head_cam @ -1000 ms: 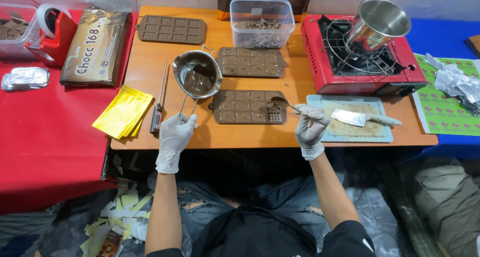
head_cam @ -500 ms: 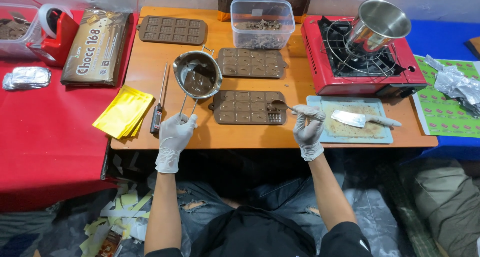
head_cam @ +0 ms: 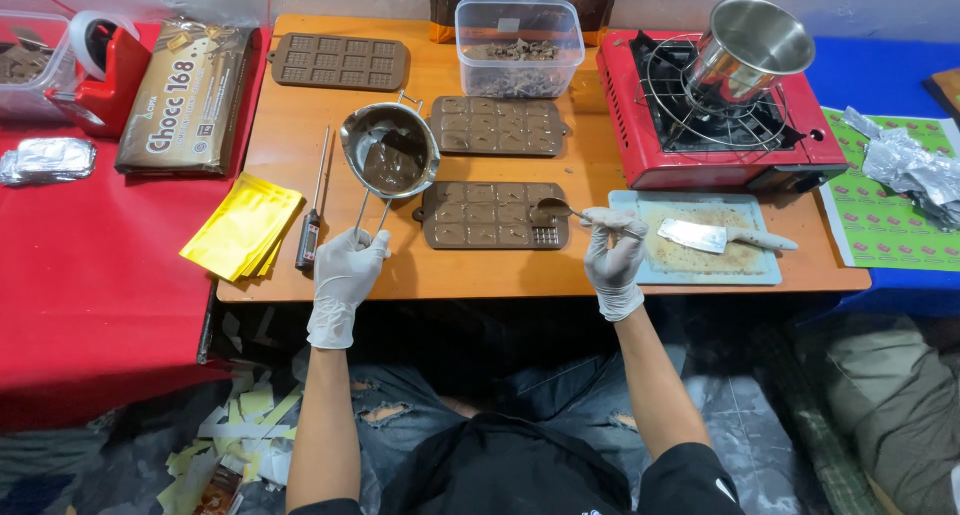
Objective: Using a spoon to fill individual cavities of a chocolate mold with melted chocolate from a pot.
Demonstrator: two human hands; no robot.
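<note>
My left hand [head_cam: 345,270], in a white glove, grips the wire handle of a small metal melting pot [head_cam: 390,155] that holds dark melted chocolate. It is lifted a little over the wooden table [head_cam: 300,125]. My right hand [head_cam: 614,253], also gloved, holds a metal spoon [head_cam: 553,211] with chocolate in its bowl. The spoon tip is over the right end of the nearest brown chocolate mould [head_cam: 494,215]. That mould looks mostly filled. A second mould [head_cam: 497,126] lies just behind it, and a third mould [head_cam: 340,62] at the back left.
A probe thermometer [head_cam: 312,207] and yellow pouches [head_cam: 243,224] lie left of the pot. A clear tub of chocolate pieces [head_cam: 519,47] stands at the back. Right: a red gas stove [head_cam: 720,125] with a steel pot [head_cam: 750,45], and a cutting board [head_cam: 700,250] with a scraper [head_cam: 722,237].
My right hand and the spoon have shifted slightly over the right end of the near mould. The left hand keeps its hold on the pot's handle.
</note>
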